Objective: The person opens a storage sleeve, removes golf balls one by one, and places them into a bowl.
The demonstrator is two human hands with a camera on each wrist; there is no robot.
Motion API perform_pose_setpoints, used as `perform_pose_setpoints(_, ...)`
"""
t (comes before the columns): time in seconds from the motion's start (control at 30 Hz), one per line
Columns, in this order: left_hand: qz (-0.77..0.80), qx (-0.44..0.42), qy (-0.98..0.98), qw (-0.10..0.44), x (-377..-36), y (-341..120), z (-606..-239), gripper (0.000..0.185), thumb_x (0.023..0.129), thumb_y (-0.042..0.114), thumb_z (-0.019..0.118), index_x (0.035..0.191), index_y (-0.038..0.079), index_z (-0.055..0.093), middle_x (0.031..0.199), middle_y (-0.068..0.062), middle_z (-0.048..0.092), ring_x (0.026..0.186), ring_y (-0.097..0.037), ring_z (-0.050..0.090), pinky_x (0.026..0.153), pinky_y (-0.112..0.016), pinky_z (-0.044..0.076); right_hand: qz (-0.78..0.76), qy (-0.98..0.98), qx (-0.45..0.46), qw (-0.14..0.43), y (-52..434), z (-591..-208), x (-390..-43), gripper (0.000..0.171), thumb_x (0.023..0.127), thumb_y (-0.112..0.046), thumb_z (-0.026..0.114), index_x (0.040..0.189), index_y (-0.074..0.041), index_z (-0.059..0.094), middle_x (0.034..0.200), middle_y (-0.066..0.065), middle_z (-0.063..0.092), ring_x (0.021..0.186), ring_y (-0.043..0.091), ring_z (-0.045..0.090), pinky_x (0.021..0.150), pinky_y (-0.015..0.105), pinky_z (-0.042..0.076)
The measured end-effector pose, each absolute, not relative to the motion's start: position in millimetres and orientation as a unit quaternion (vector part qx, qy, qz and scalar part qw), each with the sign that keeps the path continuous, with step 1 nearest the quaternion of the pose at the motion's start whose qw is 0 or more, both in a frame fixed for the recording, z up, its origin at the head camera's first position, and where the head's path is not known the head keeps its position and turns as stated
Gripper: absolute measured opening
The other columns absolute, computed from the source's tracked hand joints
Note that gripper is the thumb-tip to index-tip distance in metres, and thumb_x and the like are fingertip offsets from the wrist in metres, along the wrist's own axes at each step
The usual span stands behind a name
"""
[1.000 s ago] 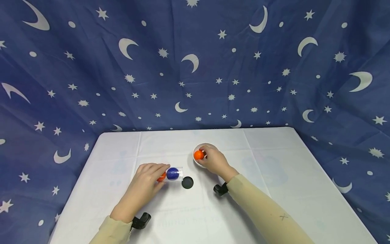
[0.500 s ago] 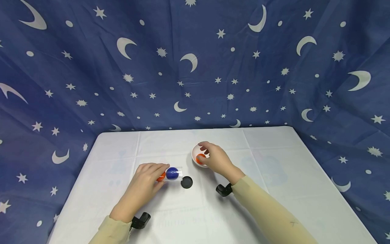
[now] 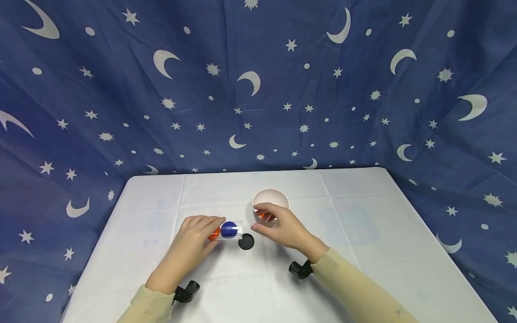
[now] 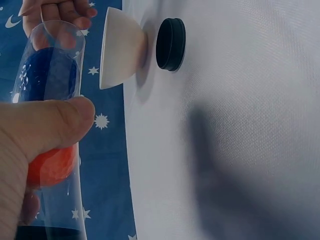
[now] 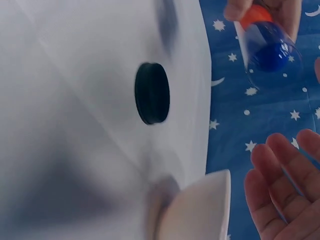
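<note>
My left hand [image 3: 194, 237] grips a clear tube [image 4: 62, 205] lying sideways above the table. Inside it are a blue ball [image 3: 229, 229], toward the open end, and an orange ball [image 4: 52, 165] partly behind my thumb. My right hand [image 3: 282, 224] hovers at the near side of a white bowl [image 3: 272, 196], fingers extended and apart. In the right wrist view, no object shows in its visible palm. Another orange ball [image 3: 263, 215] shows between those fingers, apparently in the bowl and mostly hidden.
A black round cap [image 3: 246, 242] lies on the white-covered table [image 3: 242, 287], just right of the tube's open end. Behind the table hangs a blue curtain [image 3: 194, 85] with moons and stars. A black camera [image 3: 300, 270] sits on the right wrist.
My right hand has let go of the orange ball in the bowl, spread its fingers and drawn back toward the near side. My left hand and the tube stay in place.
</note>
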State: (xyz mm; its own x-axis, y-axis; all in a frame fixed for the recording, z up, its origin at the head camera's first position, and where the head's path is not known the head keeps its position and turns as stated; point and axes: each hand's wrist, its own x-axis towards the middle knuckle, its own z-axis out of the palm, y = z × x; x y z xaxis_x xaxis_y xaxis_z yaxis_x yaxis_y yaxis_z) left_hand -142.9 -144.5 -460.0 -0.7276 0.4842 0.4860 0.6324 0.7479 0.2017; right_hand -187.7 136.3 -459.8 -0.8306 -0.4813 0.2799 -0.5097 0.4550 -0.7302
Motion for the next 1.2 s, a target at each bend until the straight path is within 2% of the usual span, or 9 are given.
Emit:
perform_pose_setpoints(0.07,-0.178,-0.305,-0.913,0.203,-143,-144,-459,0.057,0.073,0.016,0.084,0.126,0.012,0.064,0.119,-0.004,0.065,0.107,-0.025,0.058,0.097,-0.042,0.037,0.436,-0.85,0.297,0.007,134,-463,-184,0.053,0.083,-0.046,0.074,0.125,-0.017,0.062,0.103,-0.014,0.063,0.091,0.015,0.062,0.082,0.029,0.051)
perform_pose_setpoints(0.3,-0.175,-0.305,-0.915,0.198,-142,-142,-457,0.057,0.073,0.017,0.084,0.127,0.011,0.064,0.119,-0.004,0.065,0.108,-0.025,0.058,0.097,-0.043,0.037,0.429,-0.847,0.312,-0.033,126,-469,-179,0.056,0.083,-0.05,0.072,0.126,-0.017,0.061,0.109,-0.001,0.066,0.09,0.014,0.062,0.082,0.03,0.051)
perform_pose_setpoints(0.6,-0.17,-0.304,-0.917,0.193,-140,-142,-457,0.058,0.073,0.016,0.085,0.126,0.011,0.064,0.119,-0.004,0.065,0.108,-0.025,0.058,0.097,-0.043,0.037,0.417,-0.851,0.314,-0.065,116,-470,-174,0.052,0.084,-0.049,0.07,0.125,-0.018,0.061,0.106,-0.003,0.067,0.091,0.015,0.063,0.081,0.033,0.052)
perform_pose_setpoints(0.93,-0.166,-0.309,-0.915,0.197,-140,-142,-458,0.058,0.072,0.016,0.085,0.126,0.011,0.064,0.118,-0.004,0.066,0.107,-0.025,0.058,0.096,-0.043,0.038,0.411,-0.855,0.311,-0.062,114,-471,-174,0.048,0.085,-0.049,0.07,0.123,-0.02,0.062,0.104,-0.005,0.067,0.086,0.004,0.06,0.079,0.033,0.054)
perform_pose_setpoints(1.2,-0.146,-0.315,-0.912,0.219,-142,-144,-458,0.058,0.07,0.014,0.086,0.124,0.01,0.066,0.117,-0.004,0.066,0.105,-0.025,0.059,0.093,-0.043,0.039,0.441,-0.842,0.301,-0.081,108,-475,-172,0.051,0.088,-0.038,0.07,0.127,-0.008,0.059,0.106,0.001,0.067,0.086,0.005,0.06,0.079,0.028,0.053)
